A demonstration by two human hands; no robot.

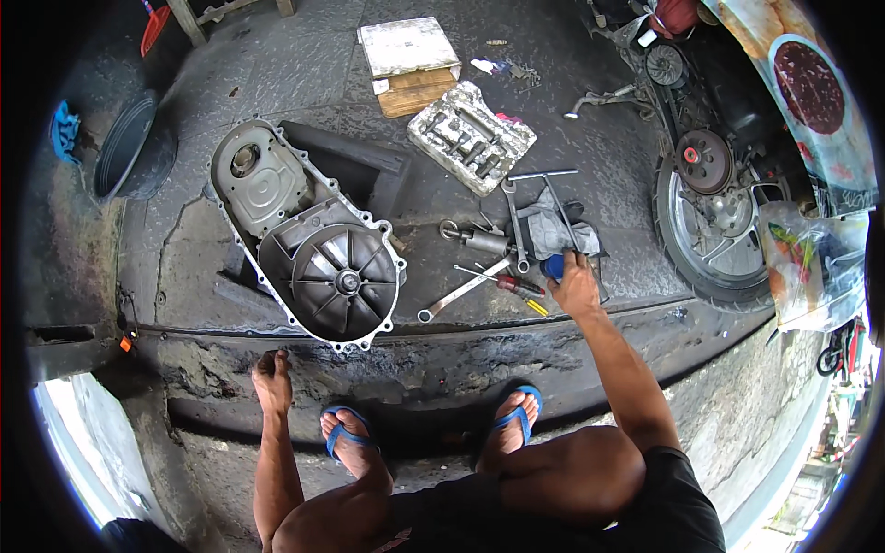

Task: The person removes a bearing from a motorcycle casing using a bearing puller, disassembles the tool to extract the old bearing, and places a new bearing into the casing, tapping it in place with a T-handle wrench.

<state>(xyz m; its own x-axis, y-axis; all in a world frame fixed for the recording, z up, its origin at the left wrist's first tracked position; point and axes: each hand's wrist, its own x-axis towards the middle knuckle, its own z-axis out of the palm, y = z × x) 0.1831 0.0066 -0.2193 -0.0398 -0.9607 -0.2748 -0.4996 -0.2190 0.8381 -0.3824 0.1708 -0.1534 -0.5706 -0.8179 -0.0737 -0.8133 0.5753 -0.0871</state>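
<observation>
My right hand [576,286] is closed at a round blue object [553,267], whose kind I cannot make out. A T-handle wrench [560,214] lies just beyond its fingertips, next to a grey cloth [546,230]. My left hand [272,370] hangs with curled fingers below the near edge of a large metal engine cover [318,207]; whether anything is inside it is hidden. Between the cover and my right hand lie a combination wrench [466,290], a red-handled screwdriver [509,283], a yellow-handled tool [536,307], a metal cylinder tool [484,241] and another wrench [515,226].
Behind the tools lie a dirty molded tray [472,138] and a box with a white top [408,48]. A motorcycle rear wheel [687,244] stands at right, a black basin [138,147] at left. A raised floor edge [442,341] runs before my sandalled feet.
</observation>
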